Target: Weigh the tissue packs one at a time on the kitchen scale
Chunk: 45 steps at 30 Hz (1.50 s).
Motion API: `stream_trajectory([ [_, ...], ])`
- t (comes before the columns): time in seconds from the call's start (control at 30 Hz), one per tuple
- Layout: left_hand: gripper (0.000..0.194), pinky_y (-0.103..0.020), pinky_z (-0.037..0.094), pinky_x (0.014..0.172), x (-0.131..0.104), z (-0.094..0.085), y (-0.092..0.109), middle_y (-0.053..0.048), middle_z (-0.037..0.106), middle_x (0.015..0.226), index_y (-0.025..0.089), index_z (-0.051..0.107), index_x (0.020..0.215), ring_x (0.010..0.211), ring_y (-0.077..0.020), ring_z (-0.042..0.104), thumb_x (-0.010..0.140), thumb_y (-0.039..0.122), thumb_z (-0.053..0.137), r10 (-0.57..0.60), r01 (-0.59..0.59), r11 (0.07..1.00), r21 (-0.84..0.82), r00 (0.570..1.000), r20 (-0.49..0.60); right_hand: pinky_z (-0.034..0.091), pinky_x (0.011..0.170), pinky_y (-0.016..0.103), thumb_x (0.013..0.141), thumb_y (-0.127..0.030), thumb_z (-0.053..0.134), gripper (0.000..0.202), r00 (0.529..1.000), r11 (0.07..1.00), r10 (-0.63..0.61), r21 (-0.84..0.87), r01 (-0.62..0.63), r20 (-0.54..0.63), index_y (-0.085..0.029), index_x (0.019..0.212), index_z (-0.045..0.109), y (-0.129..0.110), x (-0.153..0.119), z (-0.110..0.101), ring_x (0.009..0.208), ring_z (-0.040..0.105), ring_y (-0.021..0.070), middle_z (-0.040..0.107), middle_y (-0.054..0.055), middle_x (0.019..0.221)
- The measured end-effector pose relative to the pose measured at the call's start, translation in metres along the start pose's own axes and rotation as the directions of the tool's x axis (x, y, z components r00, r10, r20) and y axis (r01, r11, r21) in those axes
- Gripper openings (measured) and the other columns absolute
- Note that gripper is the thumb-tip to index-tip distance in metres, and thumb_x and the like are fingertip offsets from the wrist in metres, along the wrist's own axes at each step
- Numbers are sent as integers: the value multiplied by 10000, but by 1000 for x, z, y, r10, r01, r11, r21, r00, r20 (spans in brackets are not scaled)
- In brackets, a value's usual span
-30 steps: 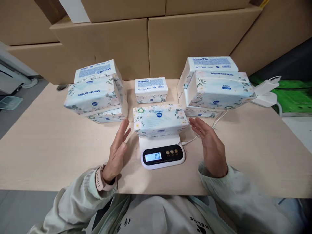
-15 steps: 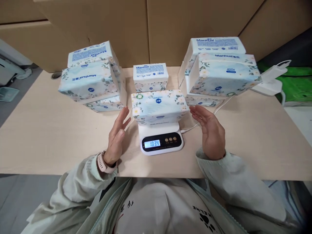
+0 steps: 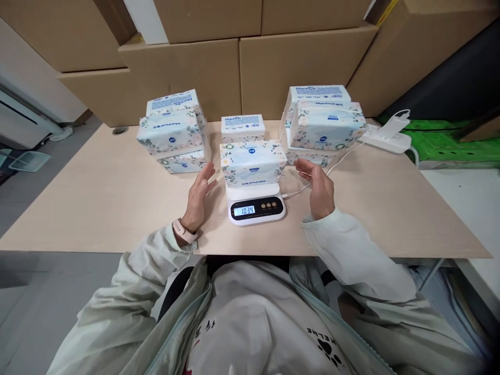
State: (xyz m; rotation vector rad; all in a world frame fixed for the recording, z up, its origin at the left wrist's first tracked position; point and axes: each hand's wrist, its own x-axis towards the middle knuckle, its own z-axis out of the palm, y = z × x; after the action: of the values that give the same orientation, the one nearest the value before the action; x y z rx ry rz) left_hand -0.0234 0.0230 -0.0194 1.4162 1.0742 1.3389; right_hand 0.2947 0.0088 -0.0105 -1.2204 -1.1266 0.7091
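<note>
A pale blue, flower-printed tissue pack [image 3: 253, 164] lies on a white digital scale [image 3: 255, 221]. The scale's lit display [image 3: 244, 210] reads 103.4. To the left of the pack, my left hand [image 3: 198, 198] is held open, apart from it, with a pink watch band at the wrist. My right hand [image 3: 318, 187] is also open on the pack's right, palm turned inward and touching nothing. Another tissue pack [image 3: 242, 128] sits just behind the scale.
Stacked tissue packs stand at the left [image 3: 172, 133] and right [image 3: 327, 125] of the wooden table [image 3: 117, 208]. A white cable [image 3: 339, 164] runs from the scale toward a power strip [image 3: 385, 139]. Cardboard boxes [image 3: 187, 73] wall off the back.
The camera view has shifted, so the table appears smaller and more of the boxes shows. Both hands stay open beside the pack, and the reading is unchanged.
</note>
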Motion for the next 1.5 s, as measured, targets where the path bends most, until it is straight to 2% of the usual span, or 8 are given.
stream_trajectory([
  [0.43, 809, -553, 381, 1372, 5, 7, 1, -150, 383, 1805, 313, 457, 1666, 1687, -350, 385, 968, 558, 786, 137, -144, 987, 67, 986, 99, 368, 1333, 661, 1013, -734, 580, 670, 965, 960, -90, -235, 149, 246, -283, 1496, 689, 0, -2, -4, 1559, 542, 378, 662, 126, 1603],
  [0.7, 695, -452, 452, 1344, 1, 6, 51, -76, 406, 1803, 308, 481, 1674, 1625, -297, 485, 1051, 543, 678, 316, -292, 927, 236, 946, -69, 324, 1382, 643, 1103, -511, 524, 856, 670, 864, -218, -179, 471, 710, -404, 1794, 29, -61, -1, 28, 1714, 300, 363, 238, 28, 1880],
  [0.83, 343, -430, 424, 1340, -30, -46, 76, -53, 606, 1647, 288, 778, 1313, 1635, -303, 462, 1067, 502, 672, 348, -208, 864, 457, 904, -246, 603, 1131, 575, 1126, -455, 404, 745, 551, 837, -179, -168, 521, 815, -285, 1792, 118, -93, -1, 65, 1357, 663, 354, 576, 160, 1630],
  [1.0, 530, -453, 574, 1082, -27, -103, 62, -128, 750, 1269, 216, 816, 1268, 1136, -298, 702, 990, 654, 705, 137, 83, 830, 551, 928, -347, 626, 906, 533, 1054, -295, 411, 511, 405, 816, 50, -272, 510, 913, -121, 1530, 477, -88, 11, 134, 1047, 718, 362, 734, 208, 1291],
  [1.23, 677, -444, 550, 1010, 15, -116, 21, -143, 734, 1181, 145, 748, 1395, 1046, -281, 667, 945, 651, 730, 62, 206, 855, 476, 871, -487, 570, 846, 446, 1036, -266, 474, 210, 374, 807, 156, -336, 485, 914, -168, 1064, 657, -88, 39, 175, 874, 721, 312, 800, 144, 998],
  [1.3, 620, -433, 558, 977, 14, -101, 28, -114, 699, 1134, 184, 721, 1436, 1003, -254, 663, 959, 581, 741, 276, 110, 807, 580, 798, -536, 583, 935, 459, 1048, -299, 478, 257, 436, 838, 85, -301, 454, 896, -184, 1115, 697, -83, 47, 162, 1007, 745, 309, 815, 134, 1109],
  [1.4, 432, -399, 569, 955, 4, -66, 58, -78, 705, 1122, 259, 758, 1380, 1023, -226, 683, 998, 458, 742, 528, -196, 781, 593, 715, -459, 531, 1178, 507, 1098, -485, 445, 420, 708, 912, -155, -175, 370, 690, -238, 1296, 722, -63, 65, 132, 1319, 694, 299, 766, 118, 1392],
  [1.5, 328, -408, 580, 1078, 5, -24, 98, -56, 735, 1347, 302, 776, 1329, 1308, -258, 684, 1046, 423, 661, 304, -271, 951, 146, 898, -318, 359, 1366, 550, 1061, -715, 461, 618, 900, 972, -154, -103, 213, 408, -316, 1503, 625, -30, 93, 105, 1599, 494, 301, 595, 73, 1666],
])
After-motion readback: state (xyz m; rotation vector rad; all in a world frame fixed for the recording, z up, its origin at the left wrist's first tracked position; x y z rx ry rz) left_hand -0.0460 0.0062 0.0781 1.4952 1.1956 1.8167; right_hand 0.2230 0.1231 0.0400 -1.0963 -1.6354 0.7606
